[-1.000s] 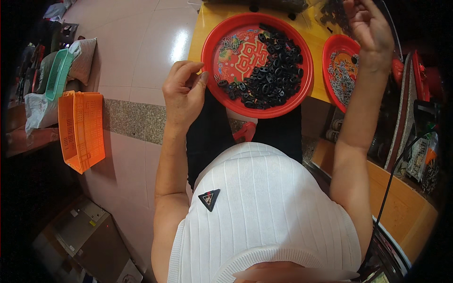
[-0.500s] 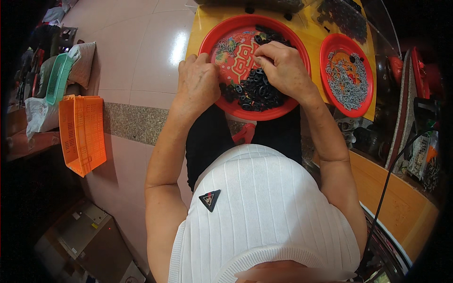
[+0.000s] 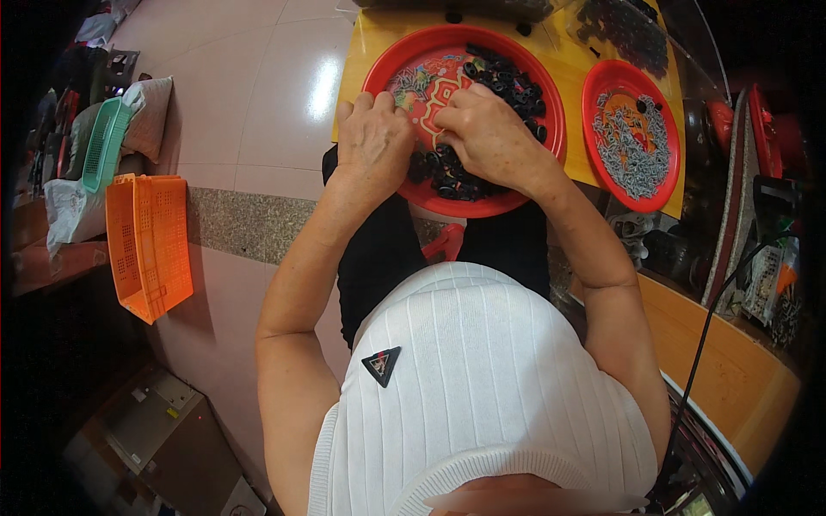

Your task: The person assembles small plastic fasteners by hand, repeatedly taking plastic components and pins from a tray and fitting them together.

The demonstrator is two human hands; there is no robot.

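Observation:
A round red tray (image 3: 553, 163) with a printed pattern holds small black plastic parts (image 3: 465, 183), heaped along its near side and its far right side. Some grey screws (image 3: 411, 83) lie at its far left. My left hand (image 3: 375, 142) is over the tray's left rim, fingers curled closed; whatever they hold is hidden. Over the middle of the tray, my right hand (image 3: 489, 133) has thumb and fingers pinched together, close to my left hand. Any small piece in that pinch cannot be made out.
A second red tray (image 3: 589, 129) full of grey screws (image 3: 632, 163) sits to the right on the yellow table (image 3: 366, 43). A clear bin with dark parts (image 3: 624, 34) stands behind it. An orange basket (image 3: 163, 249) and a green basket (image 3: 105, 142) are at the left.
My right hand has moved left toward my left hand, uncovering black parts at the tray's far right. My left hand has shifted slightly right.

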